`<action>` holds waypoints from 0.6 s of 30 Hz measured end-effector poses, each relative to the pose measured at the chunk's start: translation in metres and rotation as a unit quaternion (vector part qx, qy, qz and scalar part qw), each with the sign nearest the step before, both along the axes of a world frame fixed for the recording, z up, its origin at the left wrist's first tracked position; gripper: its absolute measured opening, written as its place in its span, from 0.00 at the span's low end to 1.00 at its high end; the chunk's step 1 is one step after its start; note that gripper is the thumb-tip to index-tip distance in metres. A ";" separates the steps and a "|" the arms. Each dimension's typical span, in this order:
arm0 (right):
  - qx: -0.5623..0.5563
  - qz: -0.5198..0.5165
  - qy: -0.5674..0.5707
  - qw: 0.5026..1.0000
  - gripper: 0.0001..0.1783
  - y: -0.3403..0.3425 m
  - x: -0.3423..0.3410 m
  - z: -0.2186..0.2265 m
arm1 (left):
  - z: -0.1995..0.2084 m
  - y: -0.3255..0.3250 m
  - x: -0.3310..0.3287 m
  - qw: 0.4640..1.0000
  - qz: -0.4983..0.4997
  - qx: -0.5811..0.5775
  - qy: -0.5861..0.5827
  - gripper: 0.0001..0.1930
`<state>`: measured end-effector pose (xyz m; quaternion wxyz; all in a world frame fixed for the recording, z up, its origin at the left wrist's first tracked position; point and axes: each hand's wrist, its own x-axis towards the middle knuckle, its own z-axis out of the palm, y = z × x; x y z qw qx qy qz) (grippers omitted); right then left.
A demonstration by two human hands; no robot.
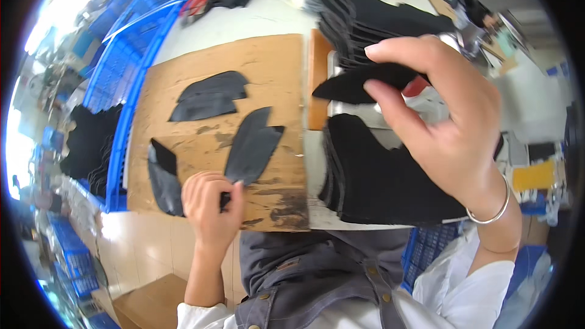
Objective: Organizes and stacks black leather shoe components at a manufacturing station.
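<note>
My right hand [451, 103] is raised over the right side of the table, thumb and fingers curved around a dark, leaf-shaped fabric piece [344, 86]. Below it lies a stack of black cut fabric pieces [390, 176]. My left hand [210, 207] rests at the near edge of a brown board [183, 140], fingers curled; a small dark bit shows by the thumb, but I cannot make out what it is. On the board lie overlapping dark pieces [210, 94], another joined pair [253, 146], and a third dark piece [163, 180] left of my left hand.
A second stack of black pieces [390, 15] lies at the back right. Blue plastic crates [122, 73] stand along the left, one with black material [91, 146]. Red-handled scissors [196, 5] lie at the back near dark scraps. A cardboard box [149, 301] sits on the floor.
</note>
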<state>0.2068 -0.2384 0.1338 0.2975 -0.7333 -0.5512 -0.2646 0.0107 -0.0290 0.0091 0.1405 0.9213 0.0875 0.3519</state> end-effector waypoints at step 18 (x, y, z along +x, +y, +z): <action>0.109 0.012 0.555 0.824 0.15 -0.126 -0.041 -0.014 | -0.013 0.007 -0.004 0.976 -0.124 -0.167 0.065 0.20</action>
